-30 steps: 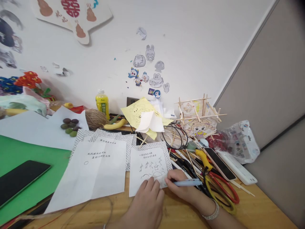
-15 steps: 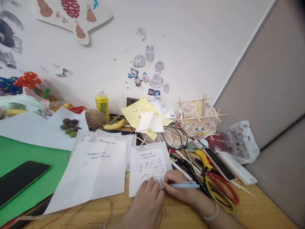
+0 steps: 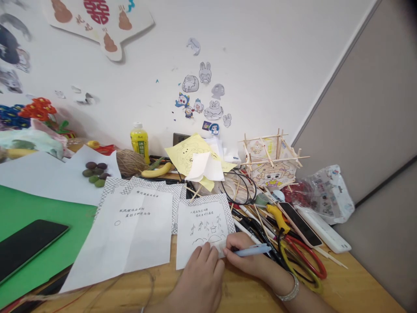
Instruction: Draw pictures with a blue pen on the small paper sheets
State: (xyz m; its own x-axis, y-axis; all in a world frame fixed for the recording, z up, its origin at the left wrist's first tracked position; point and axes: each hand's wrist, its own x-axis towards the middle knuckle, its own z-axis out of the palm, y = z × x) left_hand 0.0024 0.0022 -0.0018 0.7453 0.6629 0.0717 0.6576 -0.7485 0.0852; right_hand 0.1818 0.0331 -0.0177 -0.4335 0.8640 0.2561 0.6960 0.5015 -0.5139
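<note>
My right hand (image 3: pixel 246 256) is closed around a light blue pen (image 3: pixel 251 250), near the lower right edge of a small drawn sheet (image 3: pixel 187 248). The pen's writing tip is hidden by my fingers. A bracelet (image 3: pixel 289 290) circles my right wrist. My left hand (image 3: pixel 202 274) lies palm down over the sheet's lower edge, its fingers resting on the paper. Handwritten lines, hanging leafy strands, a lantern-like shape and curved hills are drawn on this sheet. To its left lies a larger folded sheet (image 3: pixel 143 243) with handwriting and a small circle.
A phone (image 3: pixel 29 248) lies on green paper (image 3: pixel 78 221) at left. Scissors (image 3: pixel 312 256), pens and a second phone (image 3: pixel 300 224) crowd the right. Behind are a banana (image 3: pixel 156 170), a yellow bottle (image 3: pixel 140 143) and a stick-framed paper lantern (image 3: pixel 273 161).
The pen's rear end has tipped slightly upward in my right hand, which has shifted very little. My left hand and the papers stay in place.
</note>
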